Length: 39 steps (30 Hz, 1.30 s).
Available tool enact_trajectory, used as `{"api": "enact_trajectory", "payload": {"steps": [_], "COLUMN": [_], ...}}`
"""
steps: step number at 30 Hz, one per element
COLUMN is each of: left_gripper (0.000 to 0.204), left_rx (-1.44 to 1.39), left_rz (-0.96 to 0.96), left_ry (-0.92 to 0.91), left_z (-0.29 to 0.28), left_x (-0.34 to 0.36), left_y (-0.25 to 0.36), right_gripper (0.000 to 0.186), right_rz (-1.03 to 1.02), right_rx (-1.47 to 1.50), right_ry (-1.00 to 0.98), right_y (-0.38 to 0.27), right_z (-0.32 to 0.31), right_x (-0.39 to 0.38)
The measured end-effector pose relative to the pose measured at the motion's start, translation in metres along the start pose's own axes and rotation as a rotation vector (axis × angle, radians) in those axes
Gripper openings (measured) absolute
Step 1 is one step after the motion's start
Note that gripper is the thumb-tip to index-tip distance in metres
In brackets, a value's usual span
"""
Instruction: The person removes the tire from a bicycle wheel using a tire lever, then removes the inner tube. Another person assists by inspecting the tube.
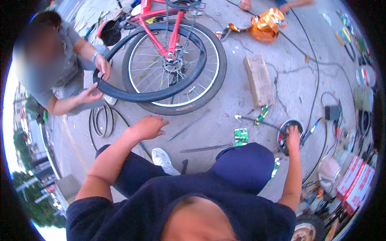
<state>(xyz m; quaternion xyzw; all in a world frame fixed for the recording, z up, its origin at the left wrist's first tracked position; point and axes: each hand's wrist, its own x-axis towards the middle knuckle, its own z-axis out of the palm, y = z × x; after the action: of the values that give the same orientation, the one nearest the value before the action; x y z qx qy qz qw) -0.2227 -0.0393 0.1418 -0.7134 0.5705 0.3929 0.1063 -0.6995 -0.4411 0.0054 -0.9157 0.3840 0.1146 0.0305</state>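
My left hand hovers over the pavement, just below the bicycle wheel, its fingers loosely spread with nothing in them. On the right, my right hand reaches down into a small round bowl with dark contents. Its fingertips are hidden there, so I cannot tell whether they grip anything. A thin dark rod with a pale tip runs up to the bowl's left side. Ahead of me lies the spoked wheel of a red bicycle. A black inner tube lies across it, held at its left end by another person's hands.
A wooden block lies right of the wheel. Nearby are a green packet, a flat dark strip and a coiled cable. An orange wrapped bundle sits beyond, near another person's hands. A red-and-white box stands among clutter at right.
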Motion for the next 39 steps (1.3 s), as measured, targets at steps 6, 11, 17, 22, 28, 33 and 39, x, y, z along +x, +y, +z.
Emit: {"api": "enact_trajectory", "payload": {"steps": [6,11,17,22,28,33,39], "left_gripper": [0.046,0.041,0.039,0.035,0.034,0.034,0.036], "left_rx": [0.117,0.121,0.076,0.098,0.117,0.179,0.173], "left_rz": [0.006,0.111,0.133,0.229,0.254,0.248,0.222], "left_ry": [-0.042,0.106,0.142,0.202,0.170,0.186,0.188], "left_z": [0.000,0.005,-0.005,-0.011,-0.020,-0.025,-0.020], "left_x": [-0.023,-0.028,-0.036,-0.027,-0.007,-0.002,-0.003], "left_y": [0.002,0.007,0.018,0.030,0.041,0.046,0.041], "right_gripper": [0.027,0.049,0.053,0.045,0.043,0.022,0.026], "right_rz": [-0.081,-0.017,-0.174,-0.534,-1.066,-1.265,-1.172], "right_rx": [-0.116,-0.268,-0.255,0.080,-0.054,-0.132,-0.172], "right_ry": [-0.243,-0.501,-0.495,-0.203,-0.294,-0.382,-0.430], "right_y": [0.030,0.004,-0.092,-0.258,-0.367,-0.380,-0.385], "right_z": [0.012,-0.012,-0.122,-0.273,-0.317,-0.290,-0.267], "right_x": [-0.023,-0.007,0.043,0.044,0.002,-0.031,-0.036]}}
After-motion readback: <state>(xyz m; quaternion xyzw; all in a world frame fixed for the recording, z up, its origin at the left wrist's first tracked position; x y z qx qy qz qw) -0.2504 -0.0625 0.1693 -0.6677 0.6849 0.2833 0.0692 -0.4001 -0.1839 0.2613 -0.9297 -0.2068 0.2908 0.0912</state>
